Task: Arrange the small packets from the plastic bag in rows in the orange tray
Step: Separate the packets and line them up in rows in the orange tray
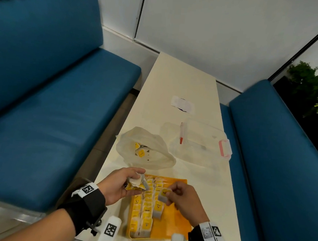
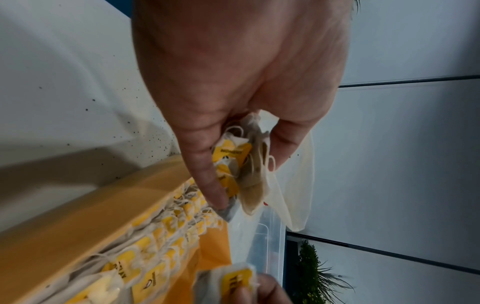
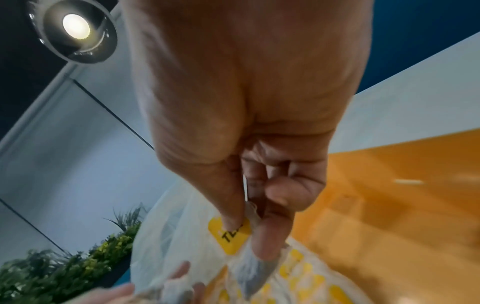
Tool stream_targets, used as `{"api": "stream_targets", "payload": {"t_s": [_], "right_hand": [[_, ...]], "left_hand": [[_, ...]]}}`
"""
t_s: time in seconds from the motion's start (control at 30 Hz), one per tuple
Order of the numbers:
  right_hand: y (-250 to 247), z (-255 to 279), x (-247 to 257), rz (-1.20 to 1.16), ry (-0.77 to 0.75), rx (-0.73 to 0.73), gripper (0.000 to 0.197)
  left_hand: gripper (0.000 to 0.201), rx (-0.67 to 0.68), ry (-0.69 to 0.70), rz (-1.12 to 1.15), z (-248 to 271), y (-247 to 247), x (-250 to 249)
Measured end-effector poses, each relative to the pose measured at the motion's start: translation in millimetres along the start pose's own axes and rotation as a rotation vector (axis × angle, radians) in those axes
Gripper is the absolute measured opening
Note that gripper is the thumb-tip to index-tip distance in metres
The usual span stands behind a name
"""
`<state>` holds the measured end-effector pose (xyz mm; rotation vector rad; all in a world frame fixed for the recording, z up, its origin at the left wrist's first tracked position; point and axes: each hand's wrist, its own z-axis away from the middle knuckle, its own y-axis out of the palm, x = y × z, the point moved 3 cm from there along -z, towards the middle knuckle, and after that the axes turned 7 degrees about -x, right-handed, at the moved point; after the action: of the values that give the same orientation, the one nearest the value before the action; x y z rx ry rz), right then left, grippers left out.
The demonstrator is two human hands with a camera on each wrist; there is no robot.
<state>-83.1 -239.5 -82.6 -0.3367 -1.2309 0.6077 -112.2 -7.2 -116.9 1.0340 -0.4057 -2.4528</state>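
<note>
The orange tray (image 1: 175, 221) lies at the table's near end with rows of yellow-tagged packets (image 1: 144, 209) filling its left part. My left hand (image 1: 123, 183) hovers over the tray's far left corner and grips a small bunch of packets (image 2: 241, 168). My right hand (image 1: 175, 196) is above the tray's middle and pinches one packet (image 3: 233, 236) by its yellow tag between thumb and fingers. The translucent plastic bag (image 1: 152, 150) lies just beyond the tray, with a few packets (image 1: 141, 151) showing in its mouth.
A clear plastic box (image 1: 198, 142) with pink latches stands to the right of the bag. A small white wrapper (image 1: 182, 104) lies further up the narrow cream table (image 1: 176, 80). Blue benches (image 1: 43, 93) flank the table on both sides.
</note>
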Motion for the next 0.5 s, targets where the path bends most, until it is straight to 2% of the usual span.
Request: {"api": "stream_targets", "payload": {"t_s": [0.27, 0.5], "right_hand": [[26, 15, -56, 0.144, 0.214, 0.154, 0.015], [41, 13, -68, 0.141, 0.286, 0.11, 0.013]], "left_hand": [[0.03, 0.001, 0.008, 0.002, -2, 0, 1], [0.03, -0.004, 0.009, -0.012, -3, 1, 2]]}}
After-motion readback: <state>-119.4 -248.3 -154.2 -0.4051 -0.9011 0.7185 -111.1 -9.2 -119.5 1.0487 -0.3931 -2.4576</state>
